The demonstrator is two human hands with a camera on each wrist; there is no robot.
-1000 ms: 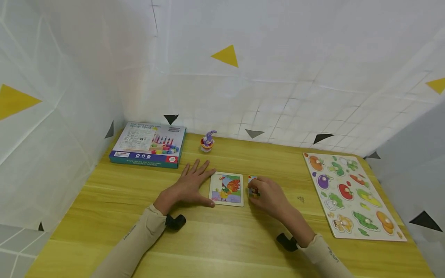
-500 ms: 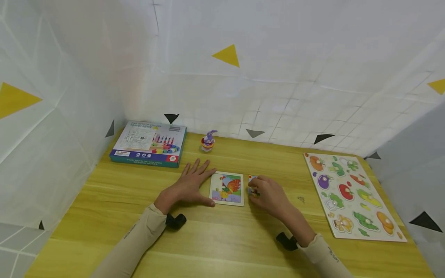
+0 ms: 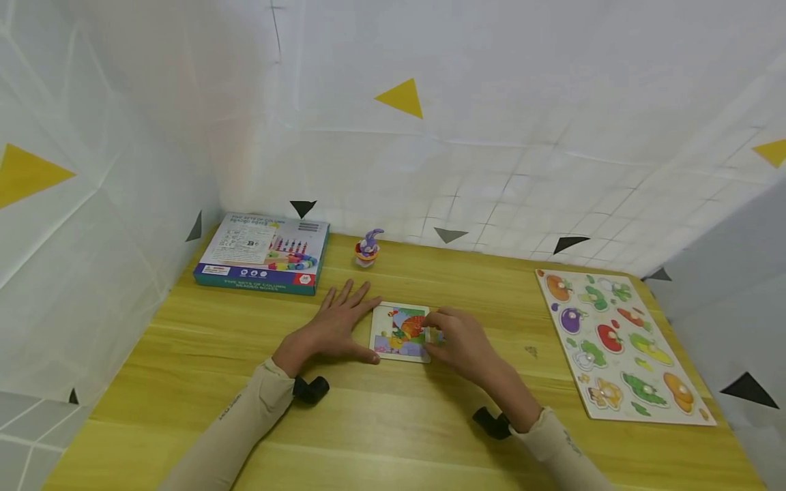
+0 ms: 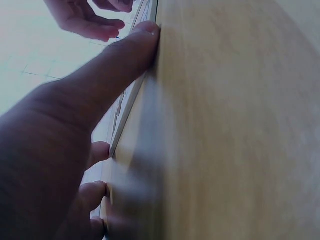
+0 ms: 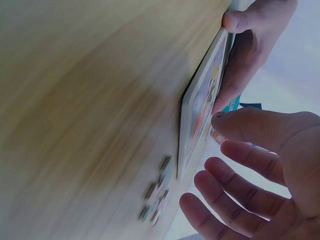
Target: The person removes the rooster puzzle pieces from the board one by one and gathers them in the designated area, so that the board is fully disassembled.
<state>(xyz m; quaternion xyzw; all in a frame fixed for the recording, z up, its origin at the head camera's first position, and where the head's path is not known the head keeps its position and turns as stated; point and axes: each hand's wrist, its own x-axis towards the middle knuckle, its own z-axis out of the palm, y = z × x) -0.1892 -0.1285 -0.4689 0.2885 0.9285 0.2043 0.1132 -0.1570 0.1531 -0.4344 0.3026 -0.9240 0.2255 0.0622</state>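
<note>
A small framed jigsaw puzzle (image 3: pixel 408 331) with a colourful picture lies mid-table. My left hand (image 3: pixel 334 331) is spread flat at its left side; in the left wrist view the thumb (image 4: pixel 145 37) touches the frame's near edge, and a fingertip reaches its far corner. My right hand (image 3: pixel 463 344) hovers at the frame's right edge, fingers loosely bent. In the right wrist view its thumb and forefinger stand apart, with no held piece visible between them. Several loose puzzle pieces (image 5: pixel 155 190) lie right of the frame, mostly under that hand in the head view.
A flat bead-set box (image 3: pixel 260 256) lies at the back left of the wooden table (image 3: pixel 368 429). Near it stands a small purple rabbit toy (image 3: pixel 367 249). On the right lies a vegetable peg-puzzle board (image 3: pixel 623 348). White sheeting (image 3: pixel 344 157) encloses the back and sides.
My right hand has moved left, from over the loose pieces to the frame's right edge. The left hand has stayed in place.
</note>
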